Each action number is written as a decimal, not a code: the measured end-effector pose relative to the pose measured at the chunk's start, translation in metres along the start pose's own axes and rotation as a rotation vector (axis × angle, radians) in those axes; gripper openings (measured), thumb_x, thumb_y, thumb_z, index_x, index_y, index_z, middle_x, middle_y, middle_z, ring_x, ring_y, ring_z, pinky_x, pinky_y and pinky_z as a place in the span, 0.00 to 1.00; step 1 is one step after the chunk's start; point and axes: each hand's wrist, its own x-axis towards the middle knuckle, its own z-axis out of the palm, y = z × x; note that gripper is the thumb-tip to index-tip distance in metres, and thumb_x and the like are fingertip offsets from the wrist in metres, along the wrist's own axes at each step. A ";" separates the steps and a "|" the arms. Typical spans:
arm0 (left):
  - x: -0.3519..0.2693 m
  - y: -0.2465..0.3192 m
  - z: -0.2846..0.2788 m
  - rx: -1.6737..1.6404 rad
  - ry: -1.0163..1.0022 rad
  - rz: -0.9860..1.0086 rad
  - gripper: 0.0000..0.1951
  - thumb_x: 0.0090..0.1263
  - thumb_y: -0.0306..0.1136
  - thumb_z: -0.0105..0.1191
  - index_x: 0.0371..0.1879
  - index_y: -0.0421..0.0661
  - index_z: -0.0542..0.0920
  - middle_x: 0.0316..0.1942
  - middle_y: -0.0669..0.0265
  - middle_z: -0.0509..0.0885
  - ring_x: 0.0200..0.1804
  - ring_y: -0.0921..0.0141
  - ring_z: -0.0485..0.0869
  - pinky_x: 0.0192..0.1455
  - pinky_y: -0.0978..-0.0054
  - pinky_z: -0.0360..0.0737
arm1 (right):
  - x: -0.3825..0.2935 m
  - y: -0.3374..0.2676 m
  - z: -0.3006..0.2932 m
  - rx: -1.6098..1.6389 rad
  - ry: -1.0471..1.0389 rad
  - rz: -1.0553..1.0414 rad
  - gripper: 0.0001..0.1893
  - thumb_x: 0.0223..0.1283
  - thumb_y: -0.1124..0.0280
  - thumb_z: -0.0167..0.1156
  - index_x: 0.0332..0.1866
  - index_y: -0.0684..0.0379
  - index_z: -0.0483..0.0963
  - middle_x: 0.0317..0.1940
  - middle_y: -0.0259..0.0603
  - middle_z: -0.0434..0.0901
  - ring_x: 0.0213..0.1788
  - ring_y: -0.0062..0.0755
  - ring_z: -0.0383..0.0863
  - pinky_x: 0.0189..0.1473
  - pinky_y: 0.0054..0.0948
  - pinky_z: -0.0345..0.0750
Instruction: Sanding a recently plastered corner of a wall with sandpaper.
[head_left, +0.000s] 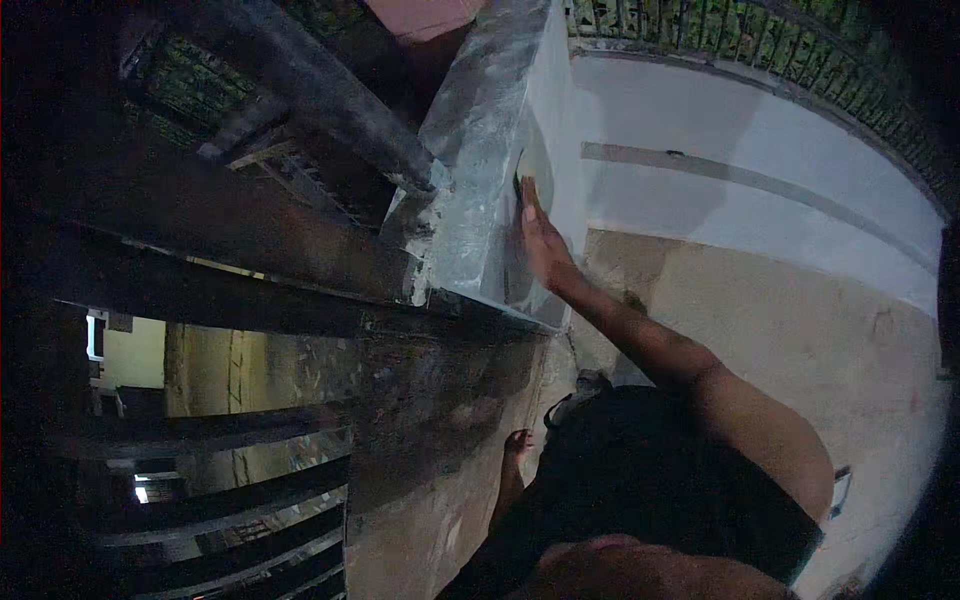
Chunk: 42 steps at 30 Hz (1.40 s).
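Observation:
My right hand (541, 244) is raised at the end of an outstretched arm, flat along the side of a pale grey plastered pillar (480, 172). Its fingers point up the pillar. A thin dark edge shows by the fingertips; whether it is a sheet under the palm or a shadow, I cannot tell. Low beside my body hangs my left hand (518, 441), small in view with curled fingers, near a stained wall (427, 420). Whether anything is in it cannot be made out.
Dark rails (225, 427) run along the left, with a lit yellowish area beyond. A dark round pipe (345, 97) meets the pillar. Behind my arm are a beige floor (750, 300) and a white wall (795, 127) topped by a metal fence (720, 30).

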 end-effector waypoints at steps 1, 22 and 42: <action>-0.004 0.005 0.005 -0.066 0.034 -0.047 0.20 0.75 0.43 0.52 0.58 0.42 0.75 0.49 0.54 0.81 0.47 0.57 0.82 0.47 0.54 0.84 | 0.001 0.001 0.000 0.019 0.035 -0.078 0.40 0.74 0.41 0.22 0.77 0.66 0.37 0.78 0.53 0.36 0.80 0.46 0.33 0.77 0.43 0.34; 0.001 0.001 -0.003 -0.135 0.034 -0.373 0.19 0.73 0.40 0.55 0.56 0.41 0.75 0.46 0.57 0.83 0.48 0.59 0.83 0.48 0.55 0.84 | -0.006 0.004 -0.001 -0.048 0.036 -0.082 0.38 0.76 0.45 0.23 0.77 0.67 0.36 0.78 0.56 0.34 0.80 0.46 0.32 0.78 0.41 0.35; -0.008 -0.002 -0.001 -0.161 0.030 -0.211 0.18 0.73 0.39 0.53 0.56 0.41 0.76 0.52 0.56 0.80 0.53 0.61 0.80 0.52 0.56 0.81 | -0.011 0.006 0.001 -0.031 0.066 -0.125 0.40 0.75 0.42 0.23 0.77 0.66 0.35 0.78 0.56 0.32 0.80 0.49 0.30 0.78 0.41 0.35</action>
